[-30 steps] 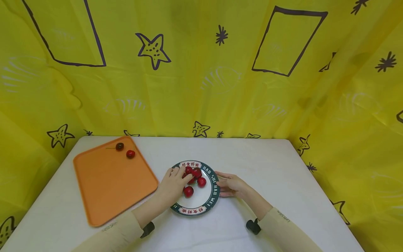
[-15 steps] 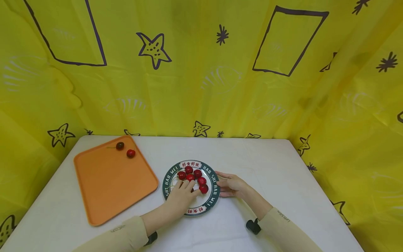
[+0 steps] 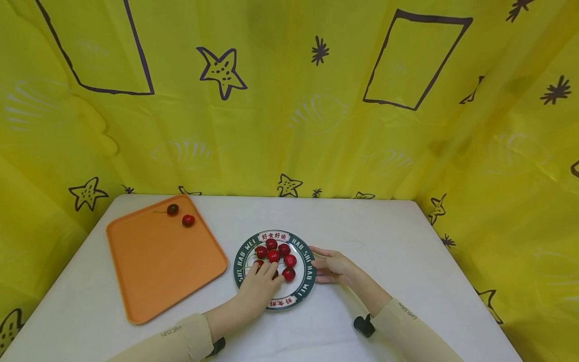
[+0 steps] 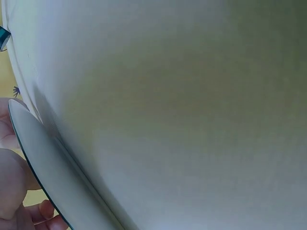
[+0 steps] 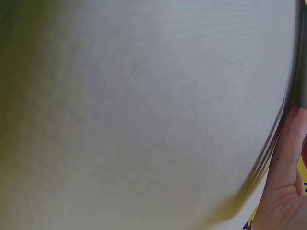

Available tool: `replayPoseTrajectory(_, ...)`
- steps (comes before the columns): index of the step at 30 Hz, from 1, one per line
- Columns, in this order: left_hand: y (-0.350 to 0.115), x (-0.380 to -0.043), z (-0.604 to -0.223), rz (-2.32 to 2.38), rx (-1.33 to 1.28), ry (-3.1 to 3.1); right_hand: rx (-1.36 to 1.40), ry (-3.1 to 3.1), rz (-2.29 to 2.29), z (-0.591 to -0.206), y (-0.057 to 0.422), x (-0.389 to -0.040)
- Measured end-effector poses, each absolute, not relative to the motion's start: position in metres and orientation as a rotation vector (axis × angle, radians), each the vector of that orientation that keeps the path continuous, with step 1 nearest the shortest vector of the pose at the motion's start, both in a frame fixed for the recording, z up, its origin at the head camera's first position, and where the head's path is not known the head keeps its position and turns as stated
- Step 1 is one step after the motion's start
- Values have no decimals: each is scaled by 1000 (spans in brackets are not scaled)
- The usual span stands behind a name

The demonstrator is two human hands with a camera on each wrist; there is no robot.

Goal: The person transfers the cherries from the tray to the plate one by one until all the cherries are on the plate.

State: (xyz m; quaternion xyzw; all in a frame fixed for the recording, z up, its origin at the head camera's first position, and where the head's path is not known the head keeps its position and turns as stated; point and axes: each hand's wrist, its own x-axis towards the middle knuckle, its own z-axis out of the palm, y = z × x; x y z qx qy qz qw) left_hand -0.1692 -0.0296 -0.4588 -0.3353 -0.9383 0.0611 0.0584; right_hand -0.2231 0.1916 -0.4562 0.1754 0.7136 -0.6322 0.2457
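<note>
A white plate (image 3: 291,290) with a green lettered rim sits mid-table, with several red cherries (image 3: 273,256) on it. My left hand (image 3: 259,289) reaches over its near left part, fingers bent down among the fruit. Between thumb and fingers a dark cherry (image 3: 275,274) shows, mostly covered by the hand. Right by the thumb lies another red cherry (image 3: 288,274). My right hand (image 3: 335,266) holds the plate's right rim, a fingertip overlapping the edge. In the right wrist view, part of my right hand (image 5: 283,177) appears at the right edge.
Left of the plate lies an orange tray (image 3: 165,261). Two cherries with stems (image 3: 188,220) sit near its far right corner. A white cloth covers the table (image 3: 375,231), and a yellow patterned curtain (image 3: 289,125) hangs around its back and sides.
My left hand has moved right and toward me over the plate, uncovering cherries on its far left. The cherry by the thumb has shifted slightly left. My right hand stays at the rim.
</note>
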Motion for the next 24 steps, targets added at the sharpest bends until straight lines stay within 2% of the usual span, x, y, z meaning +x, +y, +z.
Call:
replayPoseTrajectory(12,-39,-176,-448,120,-924,-2846,470,1939,-1724,-457,192,-223)
replayPoseTrajectory(24,-100,-227,-422,81,-705,-2811,477,1956,-1709,-457,192,-224)
